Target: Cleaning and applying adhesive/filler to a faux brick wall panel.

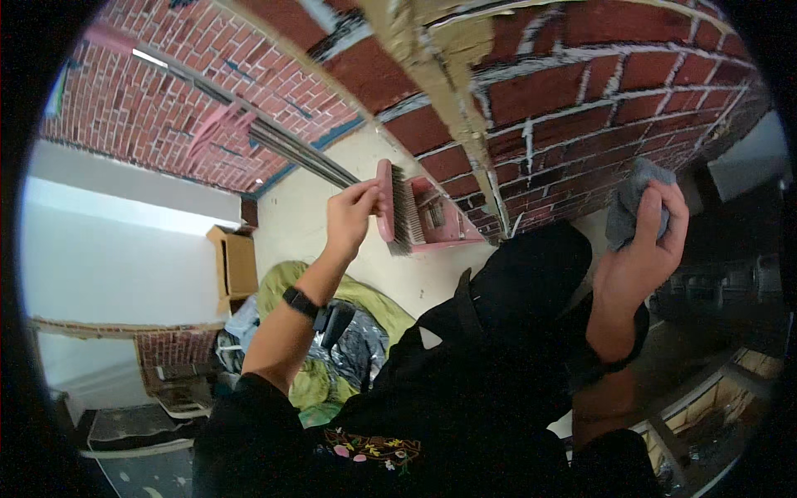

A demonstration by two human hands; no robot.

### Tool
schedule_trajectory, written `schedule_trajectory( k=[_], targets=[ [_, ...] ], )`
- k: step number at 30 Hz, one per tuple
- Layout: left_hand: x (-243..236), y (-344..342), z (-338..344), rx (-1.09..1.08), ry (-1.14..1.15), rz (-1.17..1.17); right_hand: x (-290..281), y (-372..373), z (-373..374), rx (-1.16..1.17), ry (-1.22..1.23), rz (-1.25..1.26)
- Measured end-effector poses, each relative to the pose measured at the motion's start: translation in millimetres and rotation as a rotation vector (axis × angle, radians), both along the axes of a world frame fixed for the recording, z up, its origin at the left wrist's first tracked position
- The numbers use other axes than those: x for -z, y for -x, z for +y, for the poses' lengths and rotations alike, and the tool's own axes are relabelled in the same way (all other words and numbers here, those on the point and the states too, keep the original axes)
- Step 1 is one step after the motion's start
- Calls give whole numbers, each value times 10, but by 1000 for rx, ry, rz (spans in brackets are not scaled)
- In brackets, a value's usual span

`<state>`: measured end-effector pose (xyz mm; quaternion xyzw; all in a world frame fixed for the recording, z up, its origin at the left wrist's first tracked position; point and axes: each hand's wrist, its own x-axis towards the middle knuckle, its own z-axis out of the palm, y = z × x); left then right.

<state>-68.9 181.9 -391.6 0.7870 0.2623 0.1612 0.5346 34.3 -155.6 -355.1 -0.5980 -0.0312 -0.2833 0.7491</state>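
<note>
My left hand [353, 217] is closed at the edge of a pink broom head [385, 228], its fingertips against the plastic beside the grey bristles. Behind the bristles, a pink dustpan [452, 236] rests low by the brick-patterned wall. Metal poles [290, 145] with pink fittings slant from the upper left toward the broom. On the right, my right hand [643, 245] grips a crumpled grey cloth [631, 203] close to that wall [573, 91].
Green and dark bags [290, 282] lie heaped below a cardboard box [234, 266] at the left. A second brick-patterned wall [133, 108] borders the pale floor [307, 207]. Dark objects [141, 427] sit at the lower left, and a wooden frame [714, 398] at the lower right.
</note>
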Motion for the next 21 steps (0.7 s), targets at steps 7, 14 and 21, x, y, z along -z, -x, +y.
schedule_trajectory(
  k=[7,14,21],
  targets=[
    [526,-241,75,193,-372,261,76,151,71,-53,59,-4],
    [-368,-419,-269,-205,-627,-92,-182,94,333,93,212,-356],
    [-1717,-205,-937,231,-584,-1174,-851,-300,948,151,509,-1020]
  ],
)
